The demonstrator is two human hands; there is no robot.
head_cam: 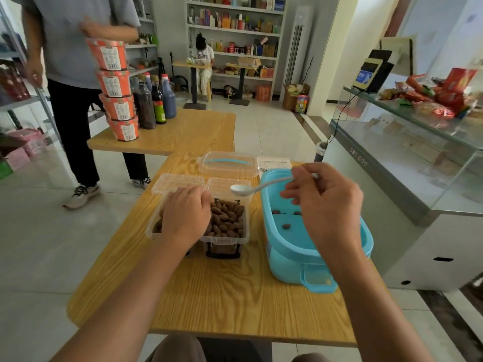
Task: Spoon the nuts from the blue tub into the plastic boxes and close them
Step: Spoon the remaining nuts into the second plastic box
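Your right hand (324, 205) pinches the white spoon (251, 188) above the blue tub (292, 257), where few nuts (286, 226) remain. Just left of the tub, your left hand (185, 212) grips one plastic box (156, 231) beside a full one (226, 231).

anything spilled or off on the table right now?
No spill visible. Nuts sit inside the right plastic box, lid open; a few remain in the blue tub. The spoon in the right hand is empty. Only oddity: the stack of orange tubs on the far table leans.
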